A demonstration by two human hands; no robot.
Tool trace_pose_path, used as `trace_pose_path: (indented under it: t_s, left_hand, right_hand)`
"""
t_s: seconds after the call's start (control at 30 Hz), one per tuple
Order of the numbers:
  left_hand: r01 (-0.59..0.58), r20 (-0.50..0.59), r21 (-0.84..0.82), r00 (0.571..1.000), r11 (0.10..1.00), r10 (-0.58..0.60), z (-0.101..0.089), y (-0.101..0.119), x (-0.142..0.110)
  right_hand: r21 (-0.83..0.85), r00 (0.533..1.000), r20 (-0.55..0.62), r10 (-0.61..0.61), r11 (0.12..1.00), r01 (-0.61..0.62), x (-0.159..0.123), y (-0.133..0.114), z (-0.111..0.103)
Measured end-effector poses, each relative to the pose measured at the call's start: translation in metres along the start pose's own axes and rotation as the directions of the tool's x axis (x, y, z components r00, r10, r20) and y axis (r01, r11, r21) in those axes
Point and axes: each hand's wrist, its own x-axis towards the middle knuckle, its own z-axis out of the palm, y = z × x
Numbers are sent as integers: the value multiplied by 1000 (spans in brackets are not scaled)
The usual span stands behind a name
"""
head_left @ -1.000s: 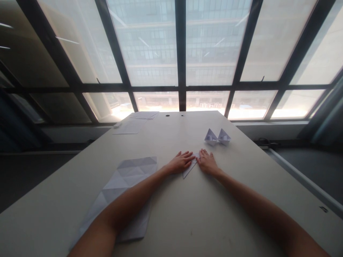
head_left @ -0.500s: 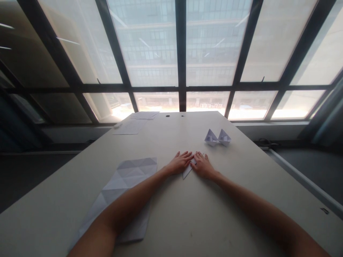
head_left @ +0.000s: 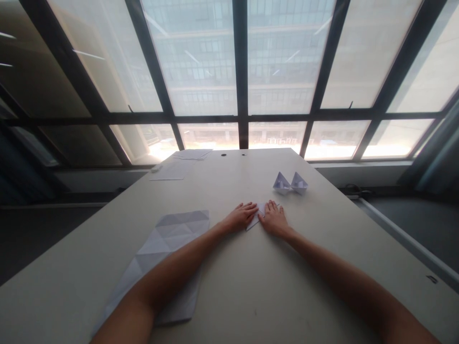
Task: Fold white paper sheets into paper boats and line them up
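A small folded piece of white paper (head_left: 254,221) lies flat on the white table (head_left: 229,286), partly covered by both hands. My left hand (head_left: 241,217) presses on its left side with the fingers stretched out. On its right side rests my right hand (head_left: 274,220), fingers extended and flat. Part of the folded paper shows between the two hands. Beyond my right hand stand two folded paper boats (head_left: 281,184), side by side and touching or nearly so.
Under my left forearm lie creased white sheets (head_left: 175,234). Flat papers (head_left: 168,171) are at the table's far left. Large windows (head_left: 201,62) with dark frames rise behind the table, and dark curtains (head_left: 21,167) hang at the sides.
My right hand has slid slightly right, away from my left hand, so more of the folded paper shows between them. The paper's near corner sits a little farther away.
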Motion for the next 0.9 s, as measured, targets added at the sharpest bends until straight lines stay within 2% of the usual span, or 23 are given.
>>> trace_pose_path:
  t_s: [0.2, 0.33, 0.73, 0.9]
  left_hand:
    - [-74, 181, 60, 981, 995, 62, -10, 1, -7]
    - [-98, 239, 69, 968, 993, 79, -15, 3, -9]
    - [-146, 277, 28, 952, 989, 133, -25, 6, -9]
    - [-140, 229, 27, 965, 990, 130, -20, 2, -9]
  right_hand:
    - [6, 998, 14, 55, 998, -55, 4, 4, 3]
    - [11, 998, 11, 64, 998, -65, 6, 5, 5]
    - [-12, 997, -4, 75, 997, -75, 4, 7, 2]
    - [-32, 995, -48, 82, 996, -84, 0, 6, -3]
